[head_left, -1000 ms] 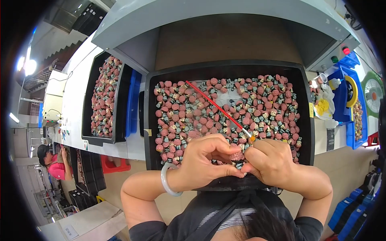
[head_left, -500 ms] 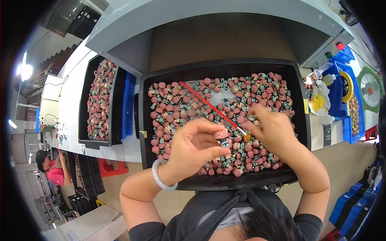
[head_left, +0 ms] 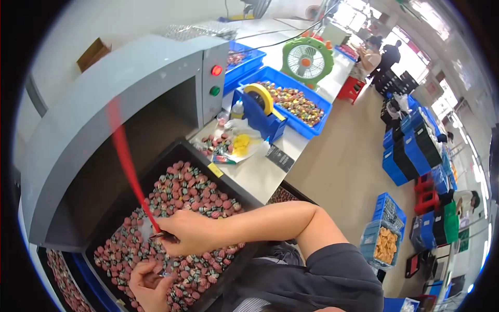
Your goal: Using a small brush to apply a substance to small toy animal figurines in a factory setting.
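Plainly, two hands are at work over one large black tray (head_left: 240, 191), and its pink-topped figures (head_left: 202, 195) are too many to count. Two more items stand out there: one red-handled brush and one small figure.

The right hand (head_left: 189, 232) has its fingers curled tight, gripping the red-handled brush (head_left: 130, 174), whose handle slants up and to the left out of the fist. Blur hides the brush's lower end. The left hand (head_left: 148, 283) has its thumb and forefinger bent toward each other in a ring, apparently pinching the small figure (head_left: 165, 274) at their tips, though only a blue-white bit of it shows. Its other fingers are partly folded.

The right forearm lies nearly level across the view, elbow bent out to the right, back of the hand upward, above the middle of the tray. The left hand reaches in from the lower edge, low over the nearer left part of the tray.

Beyond the tray are one green fan (head_left: 306, 61), one yellow tape roll (head_left: 267, 97), and two buttons on the grey housing (head_left: 150, 65), one red, one green.
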`<state>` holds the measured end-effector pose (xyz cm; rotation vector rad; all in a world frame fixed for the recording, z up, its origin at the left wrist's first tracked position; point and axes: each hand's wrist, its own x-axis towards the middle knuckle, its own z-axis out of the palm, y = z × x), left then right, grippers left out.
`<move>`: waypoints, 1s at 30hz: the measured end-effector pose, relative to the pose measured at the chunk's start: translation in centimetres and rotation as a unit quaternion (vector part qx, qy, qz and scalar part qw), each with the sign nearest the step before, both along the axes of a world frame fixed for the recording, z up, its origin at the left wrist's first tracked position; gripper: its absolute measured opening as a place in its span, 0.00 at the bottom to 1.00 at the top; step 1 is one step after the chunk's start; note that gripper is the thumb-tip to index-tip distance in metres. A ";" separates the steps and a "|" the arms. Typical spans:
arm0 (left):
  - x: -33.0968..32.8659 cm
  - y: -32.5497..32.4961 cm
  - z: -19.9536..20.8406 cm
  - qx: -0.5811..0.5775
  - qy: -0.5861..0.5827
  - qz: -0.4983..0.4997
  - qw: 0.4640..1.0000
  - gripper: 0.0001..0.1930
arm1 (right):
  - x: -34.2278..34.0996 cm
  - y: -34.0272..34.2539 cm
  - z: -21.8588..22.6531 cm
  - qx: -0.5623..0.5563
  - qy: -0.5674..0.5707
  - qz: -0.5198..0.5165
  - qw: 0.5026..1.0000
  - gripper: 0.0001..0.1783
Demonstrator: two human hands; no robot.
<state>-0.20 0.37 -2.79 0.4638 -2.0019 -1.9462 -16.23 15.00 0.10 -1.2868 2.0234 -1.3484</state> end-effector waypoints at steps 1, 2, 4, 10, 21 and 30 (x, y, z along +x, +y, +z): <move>0.0 0.1 -0.2 -0.002 0.006 -0.005 1.000 0.20 | 0.4 0.4 0.7 -0.002 0.006 -0.005 1.000 0.09; 0.0 0.2 -0.7 0.002 -0.015 0.003 1.000 0.20 | 0.9 0.7 1.3 -0.079 -0.036 0.017 0.996 0.08; -0.3 0.6 -1.2 0.006 -0.032 0.005 0.999 0.19 | 1.9 0.5 0.4 -0.212 0.033 0.070 0.974 0.07; -0.1 0.0 -1.1 0.015 -0.060 0.000 0.998 0.17 | 1.2 -0.3 -0.4 -0.174 0.033 0.013 0.984 0.06; -0.4 0.3 -1.5 -0.005 -0.050 0.007 0.999 0.19 | 1.7 -0.5 -0.3 -0.068 0.133 0.085 0.985 0.09; -0.3 0.4 2.2 0.024 0.046 0.019 0.998 0.17 | -1.1 0.4 -1.3 0.279 0.227 0.122 0.925 0.14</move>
